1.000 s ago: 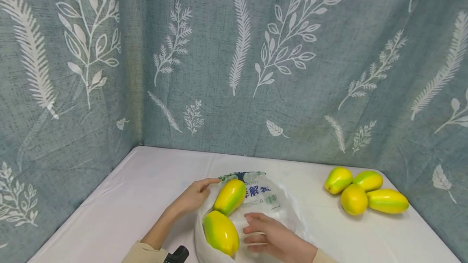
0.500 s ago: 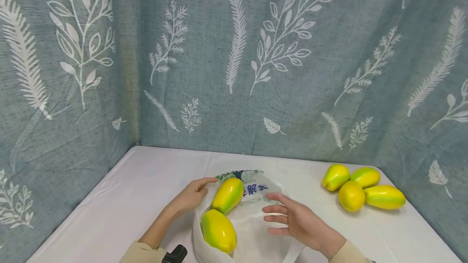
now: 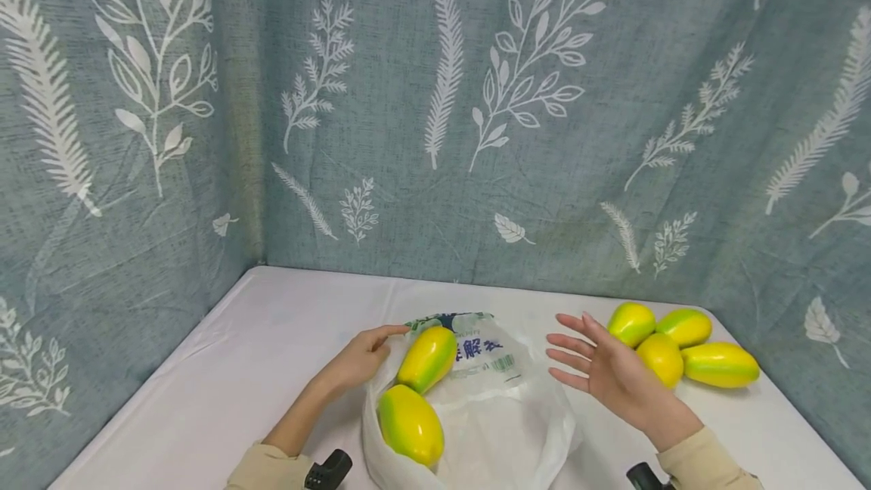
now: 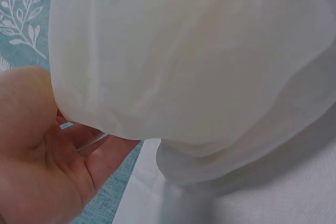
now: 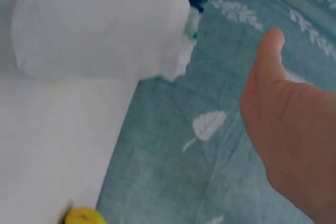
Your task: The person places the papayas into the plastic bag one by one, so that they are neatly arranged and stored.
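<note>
A white plastic bag (image 3: 503, 429) with blue and green print stands with its mouth open at the front middle of the table. Two yellow-green papayas show inside its left part, an upper papaya (image 3: 429, 359) and a lower papaya (image 3: 410, 426). My left hand (image 3: 357, 358) holds the bag's rim on the left; in the left wrist view its fingers go behind the white plastic. Off to the right of the bag, my right hand (image 3: 615, 373) is raised with its fingers spread and nothing in it. It overlaps the edge of a papaya pile in the head view.
Several more papayas (image 3: 720, 364) lie in a cluster at the table's back right. A white cloth covers the table (image 3: 286, 324). Behind and at both sides hangs a blue-green curtain (image 3: 395, 119) with white leaf patterns.
My right hand has moved out of the bag, up and to the right, towards the papaya cluster. The left hand stays at the rim, and the two papayas in the bag have not moved.
</note>
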Demonstrator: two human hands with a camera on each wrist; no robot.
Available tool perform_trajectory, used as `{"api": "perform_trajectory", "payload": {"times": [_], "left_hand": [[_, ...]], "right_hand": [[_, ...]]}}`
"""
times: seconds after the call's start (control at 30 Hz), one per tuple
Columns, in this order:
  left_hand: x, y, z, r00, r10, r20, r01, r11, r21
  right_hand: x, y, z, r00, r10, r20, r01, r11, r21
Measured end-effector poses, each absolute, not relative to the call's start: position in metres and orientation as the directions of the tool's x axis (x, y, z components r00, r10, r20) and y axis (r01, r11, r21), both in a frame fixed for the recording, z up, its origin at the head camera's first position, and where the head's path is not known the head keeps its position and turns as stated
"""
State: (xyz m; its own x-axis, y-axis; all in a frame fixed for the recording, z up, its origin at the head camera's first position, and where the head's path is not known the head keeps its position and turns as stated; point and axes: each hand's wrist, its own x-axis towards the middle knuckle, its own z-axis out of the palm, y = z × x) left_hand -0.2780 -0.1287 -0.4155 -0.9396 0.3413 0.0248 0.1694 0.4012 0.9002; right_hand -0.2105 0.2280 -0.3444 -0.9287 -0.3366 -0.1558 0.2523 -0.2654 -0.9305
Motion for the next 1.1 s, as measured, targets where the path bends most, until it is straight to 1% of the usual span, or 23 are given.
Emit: {"api": "perform_trajectory", "payload": {"times": [0.13, 0.23, 0.3, 0.4, 0.5, 0.63, 0.73, 0.9, 0.97, 1.1], "left_hand": [[-0.278, -0.131, -0.417, -0.938, 0.346, 0.018, 0.163, 0.394, 0.904], [-0.279, -0.131, -0.418, -0.935, 0.353, 0.024, 0.173, 0.398, 0.901], [-0.28, -0.131, -0.419, -0.931, 0.364, 0.034, 0.194, 0.412, 0.89], [-0.28, -0.131, -0.418, -0.927, 0.371, 0.047, 0.211, 0.416, 0.885], [-0.281, -0.131, -0.419, -0.929, 0.367, 0.037, 0.199, 0.414, 0.888], [-0.28, -0.131, -0.418, -0.936, 0.352, 0.025, 0.175, 0.403, 0.898], [-0.279, -0.131, -0.418, -0.937, 0.349, 0.028, 0.176, 0.401, 0.899], [-0.28, -0.131, -0.419, -0.937, 0.349, 0.025, 0.174, 0.403, 0.899], [-0.279, -0.131, -0.419, -0.936, 0.352, 0.022, 0.172, 0.401, 0.9], [-0.279, -0.13, -0.418, -0.935, 0.354, 0.019, 0.172, 0.404, 0.898]], "right_hand": [[-0.211, 0.244, -0.341, -0.949, -0.283, -0.139, 0.232, -0.328, -0.916], [-0.212, 0.259, -0.341, -0.957, -0.274, -0.1, 0.204, -0.383, -0.901], [-0.212, 0.268, -0.342, -0.957, -0.282, -0.071, 0.19, -0.424, -0.885], [-0.211, 0.282, -0.344, -0.95, -0.307, -0.047, 0.204, -0.503, -0.84], [-0.211, 0.294, -0.347, -0.942, -0.334, -0.034, 0.233, -0.576, -0.783], [-0.209, 0.31, -0.351, -0.942, -0.336, -0.021, 0.238, -0.622, -0.746], [-0.208, 0.32, -0.354, -0.953, -0.297, -0.056, 0.243, -0.643, -0.726], [-0.207, 0.335, -0.36, -0.974, -0.166, -0.153, 0.226, -0.672, -0.705], [-0.206, 0.341, -0.363, -0.975, -0.106, -0.193, 0.213, -0.679, -0.703], [-0.205, 0.353, -0.367, -0.965, -0.04, -0.26, 0.208, -0.717, -0.665]]}}
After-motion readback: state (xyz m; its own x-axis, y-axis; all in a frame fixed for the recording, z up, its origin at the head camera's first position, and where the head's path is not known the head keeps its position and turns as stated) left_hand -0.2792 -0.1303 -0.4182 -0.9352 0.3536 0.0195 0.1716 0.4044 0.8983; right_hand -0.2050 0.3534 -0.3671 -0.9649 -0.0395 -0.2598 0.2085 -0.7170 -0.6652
